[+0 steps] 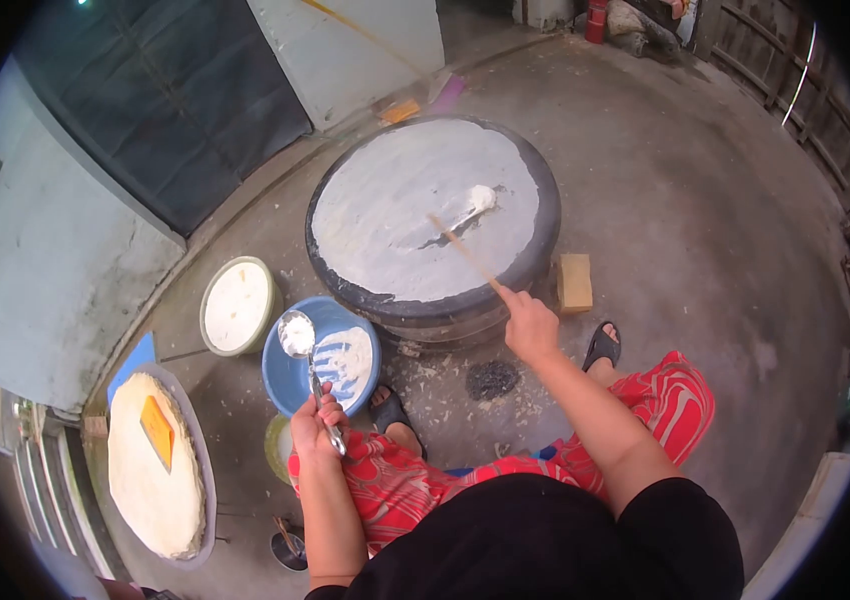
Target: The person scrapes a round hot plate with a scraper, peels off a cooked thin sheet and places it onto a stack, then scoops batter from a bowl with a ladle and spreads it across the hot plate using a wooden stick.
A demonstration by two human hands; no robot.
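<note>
A large round black griddle carries a wide, thin layer of white batter. My right hand is closed round a thin wooden stick, whose far end lies over the batter. Near that end, a lump of white batter sits beside a dark streak in the layer. Closed on a metal ladle, my left hand is at the near edge of a blue basin. White batter fills the ladle's bowl, which is above the basin. More batter smears the inside of the basin.
A pale tub of white batter stands left of the basin. Further left, a stack of flat round sheets bears an orange scraper. A yellow block is right of the griddle. A small metal pot stands low on the floor.
</note>
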